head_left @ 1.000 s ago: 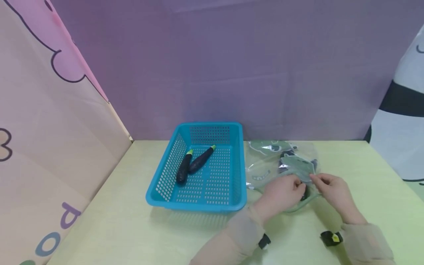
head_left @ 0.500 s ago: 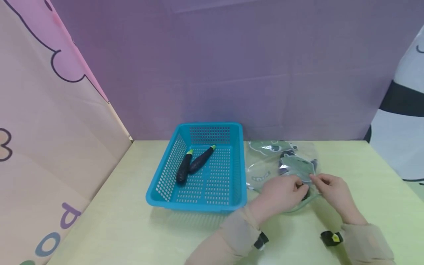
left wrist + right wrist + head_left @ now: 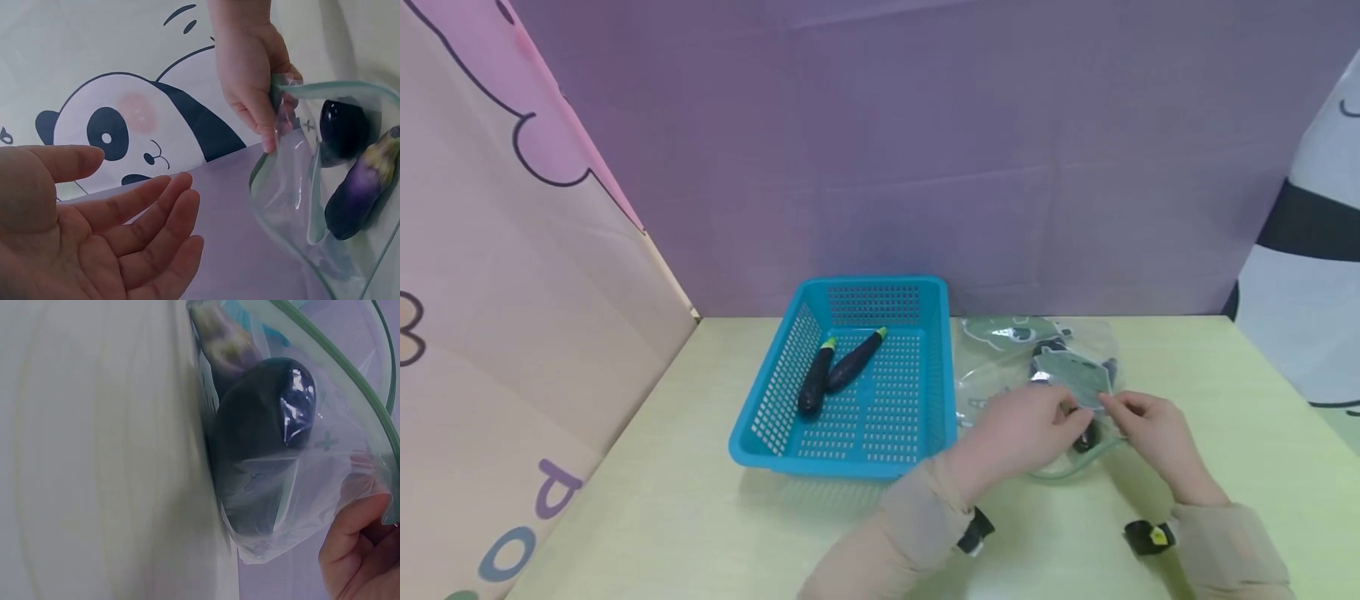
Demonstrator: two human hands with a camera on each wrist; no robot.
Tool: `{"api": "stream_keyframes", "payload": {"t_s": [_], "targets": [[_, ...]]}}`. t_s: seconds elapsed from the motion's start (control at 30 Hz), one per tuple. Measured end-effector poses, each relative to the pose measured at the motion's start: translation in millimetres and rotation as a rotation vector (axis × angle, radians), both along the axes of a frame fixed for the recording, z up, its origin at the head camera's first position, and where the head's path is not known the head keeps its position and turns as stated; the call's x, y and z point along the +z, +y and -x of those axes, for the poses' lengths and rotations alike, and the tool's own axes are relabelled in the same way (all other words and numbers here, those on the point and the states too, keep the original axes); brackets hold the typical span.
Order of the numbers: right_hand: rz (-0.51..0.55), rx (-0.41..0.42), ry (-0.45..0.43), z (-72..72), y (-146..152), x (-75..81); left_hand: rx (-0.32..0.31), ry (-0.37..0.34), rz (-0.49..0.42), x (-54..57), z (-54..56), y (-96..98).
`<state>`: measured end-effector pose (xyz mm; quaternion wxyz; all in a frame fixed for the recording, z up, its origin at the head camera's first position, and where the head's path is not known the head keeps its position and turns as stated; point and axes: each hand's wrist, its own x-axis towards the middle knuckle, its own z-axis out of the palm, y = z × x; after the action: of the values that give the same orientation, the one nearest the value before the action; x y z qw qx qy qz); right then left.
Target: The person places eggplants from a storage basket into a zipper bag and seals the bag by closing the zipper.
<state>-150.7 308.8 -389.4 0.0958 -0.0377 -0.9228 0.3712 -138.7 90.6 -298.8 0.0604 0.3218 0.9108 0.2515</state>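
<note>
A clear zip bag (image 3: 988, 375) with green prints and a green zip edge lies right of the basket. In it, a dark glossy eggplant (image 3: 262, 450) rests beside a purple eggplant (image 3: 356, 197) with a pale stem end. My right hand (image 3: 1156, 433) pinches the bag's zip edge at its right corner, and the bag's mouth gapes. My left hand (image 3: 119, 237) is apart from the bag in the left wrist view, fingers spread and loosely bent, holding nothing. In the head view that same hand overlaps the bag's near left part and hides some of it.
A blue plastic basket (image 3: 943, 400) stands left of the bag. Two slim dark eggplants lie in it, a left eggplant (image 3: 816, 379) and a right eggplant (image 3: 856, 361), both with green tips. The pale table (image 3: 662, 500) meets a purple cloth (image 3: 925, 167) at the back.
My left hand has drawn back a little to the left from the bag's mouth, uncovering more of the dark eggplant's end. My right hand keeps its pinch on the edge.
</note>
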Motion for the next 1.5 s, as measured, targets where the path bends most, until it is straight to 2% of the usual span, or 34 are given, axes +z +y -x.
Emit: {"api": "stream_keyframes", "payload": {"t_s": [0.23, 0.43, 0.67, 1.0, 1.27, 1.5], "targets": [[-0.008, 0.002, 0.032, 0.7, -0.1, -0.4, 0.001, -0.007, 0.006, 10.7, 3.1, -9.9], [-0.007, 0.004, 0.044, 0.7, -0.6, 0.1, 0.011, 0.054, 0.047, 20.2, 9.6, -18.5], [0.0, 0.002, 0.035, 0.1, -0.9, 0.3, 0.016, 0.033, 0.035, 29.0, 15.8, -29.2], [0.001, 0.006, 0.02, -1.8, -0.9, 0.7, 0.029, 0.014, 0.012, 30.1, 27.1, -40.5], [-0.004, 0.014, 0.045, -1.1, 0.6, 0.1, 0.075, -0.026, 0.025, 35.6, 38.6, -49.6], [0.006, 0.015, 0.041, -1.3, -0.5, -0.4, 0.104, 0.001, 0.027, 35.3, 53.1, -58.3]]}}
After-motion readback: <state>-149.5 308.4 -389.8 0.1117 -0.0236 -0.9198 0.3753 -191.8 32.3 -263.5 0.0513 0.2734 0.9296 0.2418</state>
